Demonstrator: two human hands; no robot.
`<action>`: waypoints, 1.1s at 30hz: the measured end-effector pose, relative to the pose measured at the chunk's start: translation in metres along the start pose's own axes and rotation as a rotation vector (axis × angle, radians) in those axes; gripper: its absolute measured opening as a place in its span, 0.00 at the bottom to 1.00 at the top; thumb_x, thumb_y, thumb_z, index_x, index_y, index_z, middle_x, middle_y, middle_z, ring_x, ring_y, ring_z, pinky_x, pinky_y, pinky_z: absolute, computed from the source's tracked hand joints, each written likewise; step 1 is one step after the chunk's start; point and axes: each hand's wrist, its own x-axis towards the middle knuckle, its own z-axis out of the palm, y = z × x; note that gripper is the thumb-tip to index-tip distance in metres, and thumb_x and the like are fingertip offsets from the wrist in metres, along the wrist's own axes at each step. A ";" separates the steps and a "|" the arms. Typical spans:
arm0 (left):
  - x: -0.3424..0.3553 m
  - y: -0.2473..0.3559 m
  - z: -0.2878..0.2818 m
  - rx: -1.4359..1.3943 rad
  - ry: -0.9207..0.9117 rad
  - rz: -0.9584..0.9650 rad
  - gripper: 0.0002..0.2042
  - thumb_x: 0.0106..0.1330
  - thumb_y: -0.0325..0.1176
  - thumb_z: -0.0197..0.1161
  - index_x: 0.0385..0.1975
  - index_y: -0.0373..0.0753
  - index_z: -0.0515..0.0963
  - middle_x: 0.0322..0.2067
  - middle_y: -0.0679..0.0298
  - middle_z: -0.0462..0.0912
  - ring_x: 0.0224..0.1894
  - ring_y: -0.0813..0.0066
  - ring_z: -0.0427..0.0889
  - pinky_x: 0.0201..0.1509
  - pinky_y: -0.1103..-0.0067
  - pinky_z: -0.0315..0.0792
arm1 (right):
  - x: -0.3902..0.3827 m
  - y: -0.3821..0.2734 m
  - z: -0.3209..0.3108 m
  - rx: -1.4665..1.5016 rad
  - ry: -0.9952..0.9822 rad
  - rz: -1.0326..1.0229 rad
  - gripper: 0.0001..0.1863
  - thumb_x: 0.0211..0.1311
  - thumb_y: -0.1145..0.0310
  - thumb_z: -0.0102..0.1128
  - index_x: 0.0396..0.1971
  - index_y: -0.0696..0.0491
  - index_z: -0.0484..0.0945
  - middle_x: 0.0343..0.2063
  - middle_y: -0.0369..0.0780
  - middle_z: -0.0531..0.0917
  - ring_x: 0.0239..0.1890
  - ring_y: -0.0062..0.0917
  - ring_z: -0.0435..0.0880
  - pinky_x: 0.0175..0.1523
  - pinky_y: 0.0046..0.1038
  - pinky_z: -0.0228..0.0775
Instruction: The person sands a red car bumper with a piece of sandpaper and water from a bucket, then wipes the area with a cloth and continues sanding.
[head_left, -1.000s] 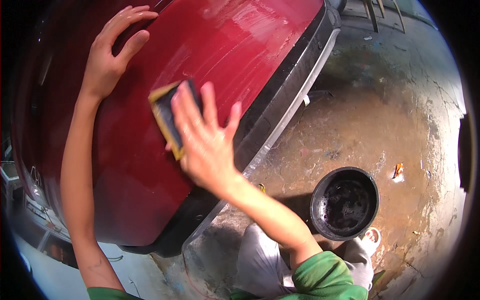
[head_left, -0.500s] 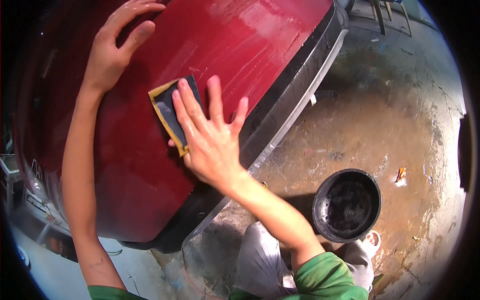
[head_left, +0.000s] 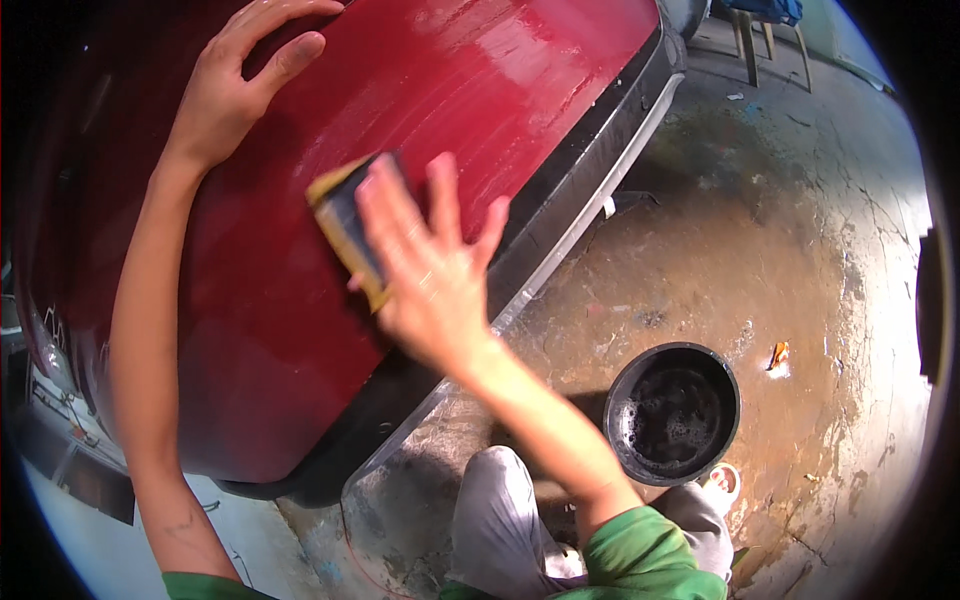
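At the upper left, my left hand (head_left: 237,95) rests against the wet red vehicle panel (head_left: 480,75), its fingers apart and curved over near the top of the picture, holding nothing. My right hand (head_left: 430,275) lies over a dark rectangular pad (head_left: 350,205) with yellow edges, apparently sandpaper or a similar sheet, pressing it on the panel with fingers spread and thumb at its side. The hand is slightly blurred. Pale wet streaks mark the paint above and right of the pad, and black trim (head_left: 585,135) runs along the panel's lower right edge.
A black basin (head_left: 672,365) with dark sudsy liquid stands beside my foot on the stained, wet concrete floor (head_left: 760,240). A pale chair with something blue (head_left: 765,15) on it is at the upper right. A dry leaf (head_left: 778,353) lies right of the basin.
My right hand has slid to the right across the paint with the pad. My left hand has also shifted a little rightward, and the view has moved slightly.
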 end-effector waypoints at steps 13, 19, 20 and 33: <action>0.002 -0.017 0.000 0.014 -0.003 0.061 0.25 0.71 0.57 0.59 0.58 0.46 0.82 0.66 0.62 0.77 0.76 0.60 0.62 0.79 0.59 0.53 | -0.054 0.018 -0.005 -0.020 -0.083 0.122 0.48 0.59 0.54 0.66 0.77 0.52 0.55 0.79 0.42 0.52 0.80 0.56 0.40 0.70 0.76 0.23; 0.007 -0.012 0.003 -0.002 -0.004 0.090 0.21 0.73 0.51 0.59 0.58 0.47 0.82 0.66 0.63 0.77 0.76 0.59 0.62 0.79 0.60 0.53 | 0.082 0.152 -0.037 -0.236 0.225 0.310 0.33 0.70 0.59 0.51 0.72 0.58 0.62 0.76 0.49 0.58 0.77 0.61 0.48 0.67 0.79 0.38; 0.008 -0.002 -0.003 0.015 -0.019 0.081 0.21 0.73 0.51 0.59 0.58 0.47 0.82 0.66 0.63 0.77 0.76 0.59 0.62 0.79 0.60 0.53 | 0.079 0.143 -0.029 -0.213 0.219 0.312 0.33 0.70 0.59 0.51 0.72 0.58 0.62 0.76 0.49 0.58 0.77 0.61 0.48 0.67 0.79 0.38; 0.014 0.016 -0.002 -0.042 0.021 -0.006 0.19 0.71 0.48 0.64 0.52 0.42 0.83 0.60 0.57 0.81 0.71 0.55 0.69 0.75 0.61 0.59 | 0.082 0.150 -0.031 -0.310 0.255 0.234 0.36 0.65 0.61 0.55 0.73 0.57 0.62 0.76 0.49 0.58 0.77 0.61 0.50 0.65 0.81 0.40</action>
